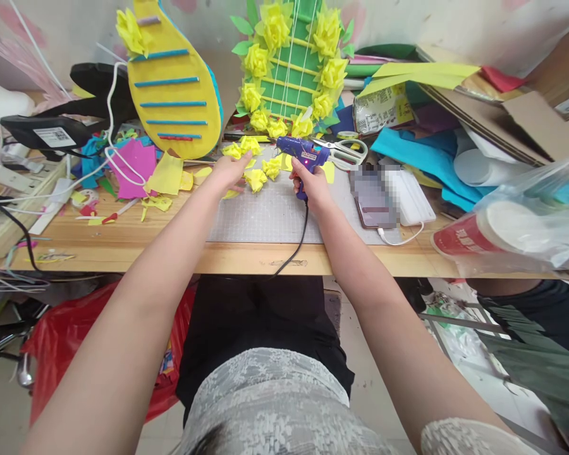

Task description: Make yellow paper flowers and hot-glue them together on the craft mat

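Observation:
My right hand (312, 183) is wrapped around the handle of a purple hot glue gun (303, 150), its nozzle pointing left and its black cord running down over the table edge. At the left, my left hand (230, 174) reaches over the mat with its fingers stretched out, close beside several yellow paper flowers (256, 180). Whether its fingertips touch a flower, I cannot tell. Behind stand a yellow pear-shaped cutout (173, 95) with blue strips and one yellow flower, and a green board (289, 76) ringed with yellow flowers and strung with white strings.
A grey cutting mat (260, 218) lies on the wooden table (99, 243). Scissors (348, 151), a phone (372, 196), a white power bank (408, 196) and a bagged red cup (469, 234) are at the right. Paper scraps (133, 167) and cables crowd the left.

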Demonstrator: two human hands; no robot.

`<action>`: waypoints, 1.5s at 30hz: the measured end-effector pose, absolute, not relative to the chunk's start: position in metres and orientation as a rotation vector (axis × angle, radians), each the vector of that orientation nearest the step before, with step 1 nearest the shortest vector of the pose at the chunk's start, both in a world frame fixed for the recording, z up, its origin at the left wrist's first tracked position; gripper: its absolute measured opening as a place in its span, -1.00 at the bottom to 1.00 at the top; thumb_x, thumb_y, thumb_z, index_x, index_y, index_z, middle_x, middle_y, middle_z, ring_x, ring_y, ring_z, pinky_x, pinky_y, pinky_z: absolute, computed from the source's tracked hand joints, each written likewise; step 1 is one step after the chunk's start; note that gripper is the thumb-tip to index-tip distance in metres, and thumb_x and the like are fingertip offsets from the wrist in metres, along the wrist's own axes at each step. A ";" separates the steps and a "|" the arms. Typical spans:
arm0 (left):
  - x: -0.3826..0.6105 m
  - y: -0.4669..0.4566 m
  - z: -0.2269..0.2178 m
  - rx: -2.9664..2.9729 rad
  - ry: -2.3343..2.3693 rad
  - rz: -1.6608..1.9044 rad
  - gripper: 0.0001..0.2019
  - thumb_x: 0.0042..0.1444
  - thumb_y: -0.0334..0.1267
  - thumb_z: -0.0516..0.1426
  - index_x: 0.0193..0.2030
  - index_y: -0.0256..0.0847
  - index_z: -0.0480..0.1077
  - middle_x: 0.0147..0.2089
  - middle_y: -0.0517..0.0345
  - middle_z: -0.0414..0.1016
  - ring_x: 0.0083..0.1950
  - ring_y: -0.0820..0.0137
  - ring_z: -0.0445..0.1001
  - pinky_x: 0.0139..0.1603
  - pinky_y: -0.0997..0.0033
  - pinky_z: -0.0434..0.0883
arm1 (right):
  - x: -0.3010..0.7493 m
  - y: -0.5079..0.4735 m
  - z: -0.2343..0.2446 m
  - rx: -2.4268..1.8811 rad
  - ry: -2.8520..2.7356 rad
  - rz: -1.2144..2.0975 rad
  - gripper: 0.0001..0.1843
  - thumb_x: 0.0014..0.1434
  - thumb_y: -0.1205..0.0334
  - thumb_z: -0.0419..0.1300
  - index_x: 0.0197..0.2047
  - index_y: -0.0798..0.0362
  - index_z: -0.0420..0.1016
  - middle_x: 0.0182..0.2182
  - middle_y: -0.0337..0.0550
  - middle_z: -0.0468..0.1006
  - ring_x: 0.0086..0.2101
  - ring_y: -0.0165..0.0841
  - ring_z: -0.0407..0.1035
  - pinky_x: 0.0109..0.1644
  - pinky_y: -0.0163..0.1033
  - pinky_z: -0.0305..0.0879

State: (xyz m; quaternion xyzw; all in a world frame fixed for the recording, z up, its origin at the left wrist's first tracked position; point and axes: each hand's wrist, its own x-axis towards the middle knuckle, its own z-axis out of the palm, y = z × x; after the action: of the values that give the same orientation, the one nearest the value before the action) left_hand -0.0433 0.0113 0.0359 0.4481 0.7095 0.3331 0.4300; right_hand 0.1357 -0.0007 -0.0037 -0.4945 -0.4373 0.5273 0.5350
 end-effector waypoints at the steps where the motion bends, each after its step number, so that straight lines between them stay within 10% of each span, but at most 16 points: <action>1: -0.042 0.013 0.036 1.192 1.800 0.797 -0.64 0.08 -0.01 0.15 -0.15 -0.28 0.35 -0.14 -0.11 0.44 -0.11 0.15 0.51 -0.23 0.22 0.47 | 0.135 -0.001 -0.004 -1.179 -1.035 1.257 -0.54 -0.06 -0.15 0.28 -0.52 0.05 0.23 -0.62 -0.37 0.34 -0.67 -0.63 0.10 -0.63 -0.44 0.11; 13: -0.032 0.010 0.030 1.216 1.763 0.763 -0.74 -0.05 -0.53 0.15 -0.18 -0.28 0.30 -0.17 -0.05 0.41 -0.20 0.28 0.51 -0.27 0.30 0.50 | 0.134 -0.005 -0.003 -1.156 -1.030 1.290 -0.54 -0.07 -0.15 0.29 -0.49 0.05 0.26 -0.61 -0.38 0.36 -0.66 -0.64 0.11 -0.63 -0.44 0.13; 45: -0.131 0.007 -0.006 1.666 2.053 0.560 -0.87 -0.17 -0.29 0.22 -0.47 -0.18 0.32 -0.36 0.13 0.45 -0.27 0.33 0.42 -0.14 0.32 0.35 | 0.134 -0.003 -0.009 -1.191 -1.071 1.274 -0.54 -0.07 -0.18 0.27 -0.51 0.04 0.26 -0.61 -0.37 0.36 -0.68 -0.63 0.09 -0.64 -0.43 0.09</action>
State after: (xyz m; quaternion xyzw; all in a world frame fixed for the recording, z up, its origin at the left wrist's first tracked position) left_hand -0.1310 0.0069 -0.0058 0.6018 0.7414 0.2021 0.2177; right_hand 0.1341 -0.0030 -0.0093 -0.4969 -0.4470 0.5314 0.5204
